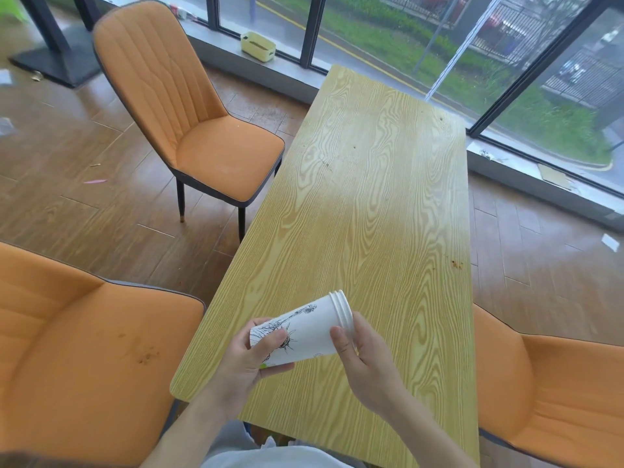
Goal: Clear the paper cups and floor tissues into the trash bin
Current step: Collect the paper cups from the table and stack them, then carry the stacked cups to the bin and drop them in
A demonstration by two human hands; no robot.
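Our left hand (248,358) grips the base of the stacked paper cups (304,331), right hand (363,363) pinching their rims, just above the wood-grain counter (371,197).

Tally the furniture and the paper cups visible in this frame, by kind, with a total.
Orange chairs: 3
Wooden tables: 1
Paper cups, nested in a stack held by left hand and right hand: 3 rims showing
Total: 7

Table (378,197) bare; chairs (189,130) (orange) flank it.
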